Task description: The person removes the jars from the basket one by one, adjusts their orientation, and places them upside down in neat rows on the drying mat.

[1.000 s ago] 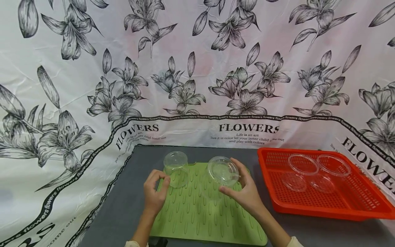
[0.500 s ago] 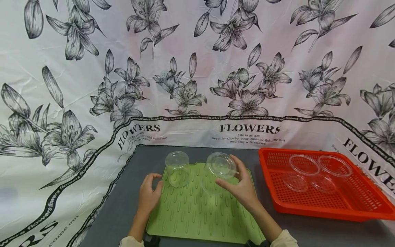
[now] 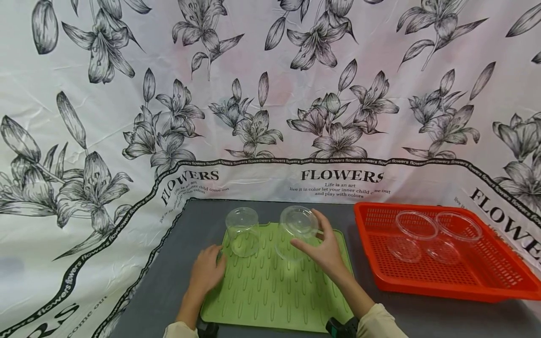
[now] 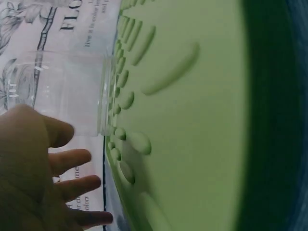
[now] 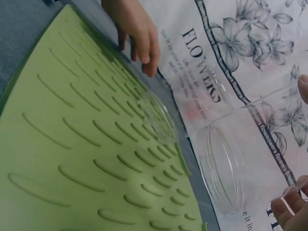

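My right hand point(image 3: 323, 246) grips a clear plastic jar point(image 3: 298, 223) between thumb and fingers. The jar is upside down; in the right wrist view its threaded mouth point(image 5: 221, 168) points toward the green mat point(image 3: 274, 291). Whether that mouth touches the mat I cannot tell. A second clear jar point(image 3: 242, 232) stands upside down at the mat's back left. Beside the mat's left edge, my left hand point(image 3: 207, 270) holds nothing. Its fingers point(image 4: 82, 185) are spread and nearly straight in the left wrist view, close to the second jar.
To the right stands a red plastic basket point(image 3: 448, 284) holding two clear round containers point(image 3: 416, 225), their rims upward. The mat lies on a dark grey table point(image 3: 160, 291). A flower-printed cloth point(image 3: 253, 178) hangs behind and at the sides.
My right hand has moved the jar slightly left and back, tilting it closer to vertical. My left hand has drawn away from the left jar and lowered to the mat's left edge.
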### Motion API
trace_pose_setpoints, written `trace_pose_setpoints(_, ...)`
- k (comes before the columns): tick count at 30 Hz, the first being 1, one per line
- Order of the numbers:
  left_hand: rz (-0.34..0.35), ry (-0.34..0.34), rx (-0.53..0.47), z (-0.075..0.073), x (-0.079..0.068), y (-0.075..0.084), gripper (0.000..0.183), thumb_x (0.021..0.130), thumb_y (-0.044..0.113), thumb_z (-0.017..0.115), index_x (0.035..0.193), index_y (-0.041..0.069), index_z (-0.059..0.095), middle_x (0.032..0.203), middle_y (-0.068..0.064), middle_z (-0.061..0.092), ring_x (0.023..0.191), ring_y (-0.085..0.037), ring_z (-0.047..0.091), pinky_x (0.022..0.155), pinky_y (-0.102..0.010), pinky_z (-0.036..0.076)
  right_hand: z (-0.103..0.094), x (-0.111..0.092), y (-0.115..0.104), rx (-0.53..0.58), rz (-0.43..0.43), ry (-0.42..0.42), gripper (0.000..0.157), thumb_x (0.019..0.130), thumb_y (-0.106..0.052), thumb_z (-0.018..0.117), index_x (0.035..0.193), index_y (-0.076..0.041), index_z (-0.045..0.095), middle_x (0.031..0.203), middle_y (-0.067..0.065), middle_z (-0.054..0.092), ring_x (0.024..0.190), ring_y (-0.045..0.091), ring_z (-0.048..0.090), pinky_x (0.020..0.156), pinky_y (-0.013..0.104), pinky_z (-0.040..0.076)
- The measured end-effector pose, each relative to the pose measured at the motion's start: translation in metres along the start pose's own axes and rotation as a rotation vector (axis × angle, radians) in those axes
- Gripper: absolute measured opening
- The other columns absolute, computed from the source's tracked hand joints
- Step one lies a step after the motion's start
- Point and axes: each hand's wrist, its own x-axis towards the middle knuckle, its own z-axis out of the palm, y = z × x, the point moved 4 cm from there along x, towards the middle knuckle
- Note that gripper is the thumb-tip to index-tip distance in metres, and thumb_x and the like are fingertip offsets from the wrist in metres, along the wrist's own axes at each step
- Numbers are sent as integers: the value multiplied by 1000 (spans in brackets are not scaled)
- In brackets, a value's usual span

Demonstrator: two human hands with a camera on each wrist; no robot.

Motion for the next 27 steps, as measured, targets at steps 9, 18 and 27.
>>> trace_pose_setpoints(9, -58, -176, 78, 1, -6, 2, 44, 106, 24, 48, 144, 4, 56, 155, -29, 42, 145, -65, 20, 112, -81, 19, 12, 10, 5, -1, 26, -18, 99, 76, -26, 92, 157, -30, 35, 147, 10, 49, 130, 27, 50, 108, 53, 44)
trace_pose_setpoints(18, -63, -200, 80, 3, -8, 0, 45, 106, 23, 49, 146, 3, 54, 157, -30, 39, 146, -65, 18, 113, -81, 17, 30, 15, 16, -26, 73, -25, 104, 75, -31, 92, 159, -25, 32, 150, 12, 47, 134, 31, 49, 110, 55, 44)
trace_pose_setpoints(27, -60, -198, 72, 3, -9, 0, 45, 106, 23, 49, 147, 4, 53, 157, -30, 39, 146, -65, 17, 113, -82, 16, 43, 25, 25, -70, 94, -23, 106, 76, -33, 92, 160, -17, 30, 157, 17, 42, 138, 37, 48, 112, 54, 45)
